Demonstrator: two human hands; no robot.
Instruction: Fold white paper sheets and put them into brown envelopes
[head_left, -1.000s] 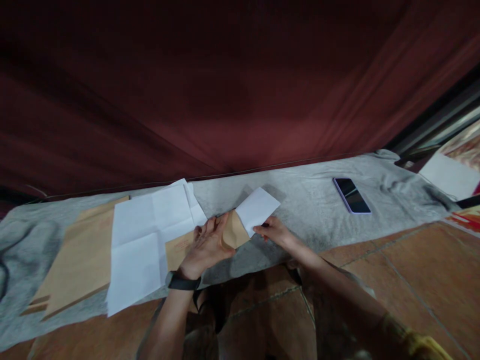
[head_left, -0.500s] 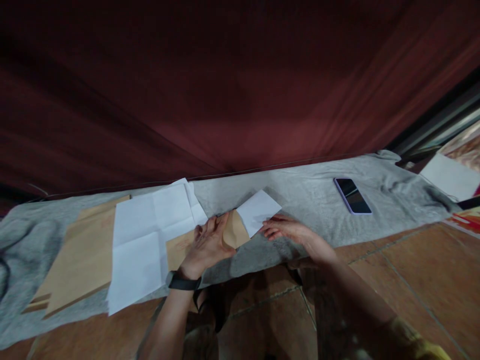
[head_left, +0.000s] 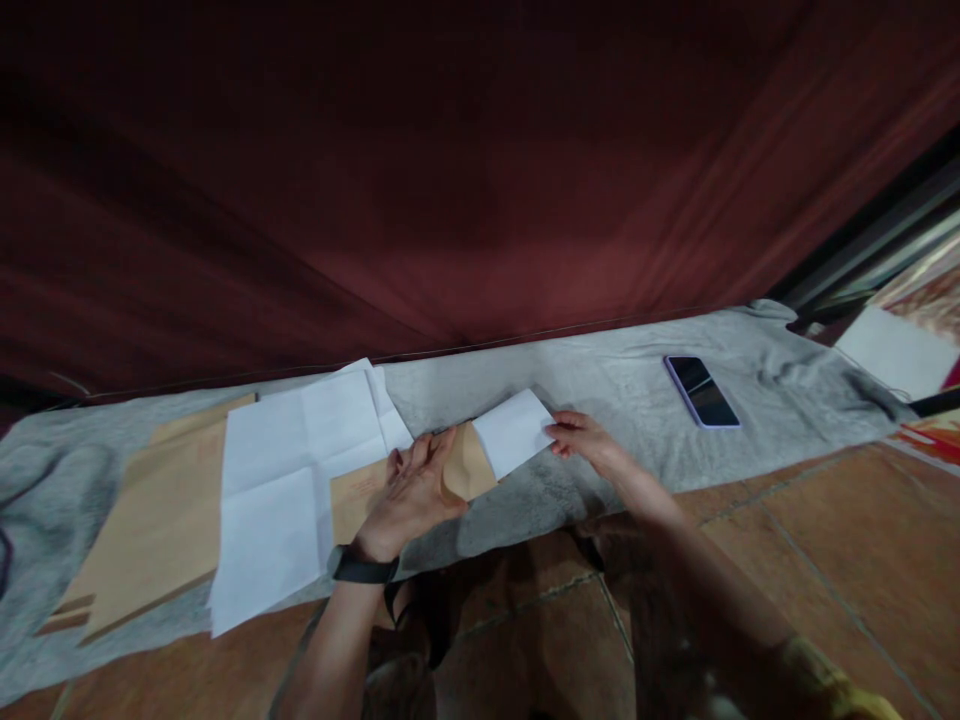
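A small brown paper envelope [head_left: 466, 468] lies on the grey cloth with its open end to the right. Across its middle sits my left hand [head_left: 414, 495], thumb and fingers curved over its two edges and gripping it; a dark band is on that wrist. A folded white sheet of paper [head_left: 514, 432] sticks out of the envelope's mouth, and its left end is hidden inside or behind the flap. My right hand [head_left: 585, 442] pinches the outer right edge of that sheet between thumb and fingers.
Larger white sheets [head_left: 300, 470] with fold creases lie to the left, partly over a stack of brown envelopes [head_left: 161, 520]. A purple-edged phone [head_left: 703, 392] rests on the grey cloth [head_left: 622, 380] at right. Behind hangs a dark red curtain [head_left: 480, 200]; tiled floor [head_left: 847, 550] is in front.
The folded white sheet has turned to line up with the envelope's mouth. My right hand has moved slightly right and up to its outer edge. My left hand stays on the envelope.
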